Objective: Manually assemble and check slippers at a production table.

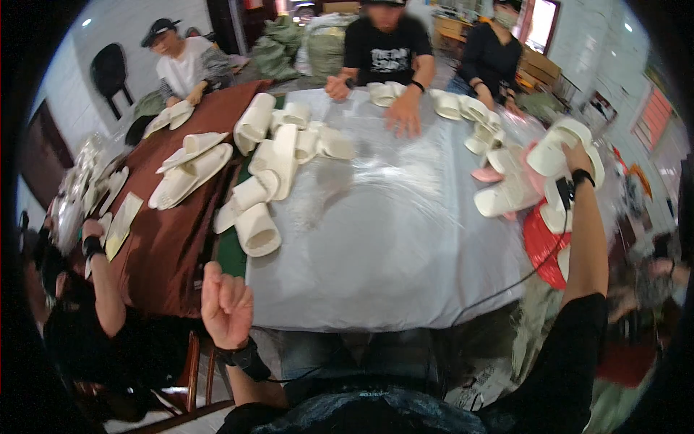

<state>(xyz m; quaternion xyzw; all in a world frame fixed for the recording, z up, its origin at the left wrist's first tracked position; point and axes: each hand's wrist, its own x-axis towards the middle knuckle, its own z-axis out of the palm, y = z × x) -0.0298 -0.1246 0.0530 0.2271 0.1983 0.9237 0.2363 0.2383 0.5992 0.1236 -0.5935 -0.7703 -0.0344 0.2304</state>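
Note:
My right hand reaches far to the right and is closed on a cream slipper at the edge of a pile. Beneath and beside it lie more slippers, with pink pieces among them. My left hand is raised above the near left edge of the table, its fingers curled in with nothing seen in them. The slipper nearest to it belongs to a group of cream slippers on the left side of the plastic-covered table.
Across the table sits a person with a hand on the plastic, slippers beside it. Other people work at far left, far right and near left. More slippers rest on a brown cloth. A black cable crosses the table's right side. A red bag stands there.

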